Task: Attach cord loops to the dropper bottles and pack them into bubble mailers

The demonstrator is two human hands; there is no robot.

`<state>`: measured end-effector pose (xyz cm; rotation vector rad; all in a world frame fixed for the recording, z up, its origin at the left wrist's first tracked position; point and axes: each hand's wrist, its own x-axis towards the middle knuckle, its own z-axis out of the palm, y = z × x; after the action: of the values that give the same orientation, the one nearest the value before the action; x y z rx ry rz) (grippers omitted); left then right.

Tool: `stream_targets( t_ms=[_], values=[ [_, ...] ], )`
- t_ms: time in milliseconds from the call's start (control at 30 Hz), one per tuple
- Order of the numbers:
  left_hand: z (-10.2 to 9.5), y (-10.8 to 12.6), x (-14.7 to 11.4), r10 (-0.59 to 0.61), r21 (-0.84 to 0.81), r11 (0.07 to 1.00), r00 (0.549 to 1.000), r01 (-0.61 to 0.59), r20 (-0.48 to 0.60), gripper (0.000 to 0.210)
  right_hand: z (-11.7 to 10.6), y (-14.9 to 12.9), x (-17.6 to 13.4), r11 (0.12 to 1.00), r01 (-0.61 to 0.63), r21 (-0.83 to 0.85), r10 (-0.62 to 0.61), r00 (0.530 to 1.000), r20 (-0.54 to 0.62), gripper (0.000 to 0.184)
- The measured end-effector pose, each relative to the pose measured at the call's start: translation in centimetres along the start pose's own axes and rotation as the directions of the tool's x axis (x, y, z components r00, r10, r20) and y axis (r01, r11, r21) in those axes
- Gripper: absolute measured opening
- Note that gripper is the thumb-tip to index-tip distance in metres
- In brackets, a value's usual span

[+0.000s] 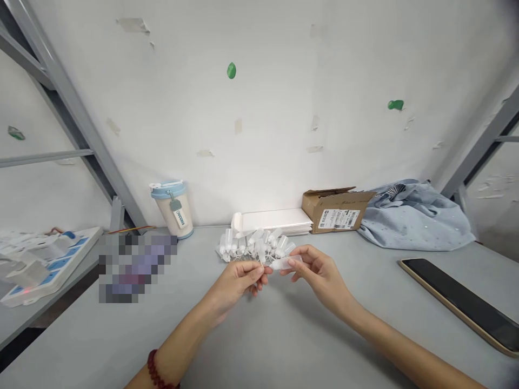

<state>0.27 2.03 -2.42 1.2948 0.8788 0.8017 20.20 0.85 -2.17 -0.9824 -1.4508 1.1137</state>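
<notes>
Centrally, the right hand (320, 275) pinches a bottle (287, 263); at nine o'clock, the left hand (235, 283) has closed fingertips, contents unclear. Slack pinching could drop the bottle near the pile (243, 244), eleven o'clock.

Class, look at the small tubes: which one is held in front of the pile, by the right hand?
The tube between the right hand's fingers, one end towards the left hand; the piled tubes sit behind.

This was a lived-in desk nook, much like a dormitory's, with a grey tabletop (259, 351) between metal posts (67, 89), a tape-marked white wall (267, 108), a lidded cup (172, 213), a phone (458, 302) and a power strip (60, 263).
</notes>
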Motion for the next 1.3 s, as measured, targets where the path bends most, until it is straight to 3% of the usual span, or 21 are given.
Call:
stream_targets(
  t_ms=[300,967,1100,1200,1300],
  values=[
    [-0.1,0.1,0.0,0.018,0.019,1.0,0.999,-0.017,-0.032,0.028,-0.4,-0.7,-0.1,0.999,-0.003,-0.033,0.002,1.0,-0.023,0.028],
    [0.2,0.5,-0.3,0.04,0.125,0.992,0.999,-0.037,-0.023,0.03,-0.6,-1.3,-0.1,0.997,-0.008,-0.081,0.014,0.997,0.077,0.031],
    [0.2,0.3,-0.1,0.1,0.264,0.961,0.994,-0.087,-0.036,0.031,-0.7,-0.6,-0.2,0.96,0.147,-0.239,-0.125,0.986,0.106,0.025],
    [0.3,-0.2,0.1,0.145,0.392,0.914,0.987,-0.107,-0.068,0.031,-0.5,0.5,-0.6,0.839,0.353,-0.415,-0.31,0.936,0.168,0.02],
    [0.4,-0.7,0.2,0.156,0.44,0.891,0.985,-0.108,-0.075,0.03,-0.1,1.4,-0.9,0.813,0.379,-0.442,-0.325,0.925,0.195,0.022]
  ],
)
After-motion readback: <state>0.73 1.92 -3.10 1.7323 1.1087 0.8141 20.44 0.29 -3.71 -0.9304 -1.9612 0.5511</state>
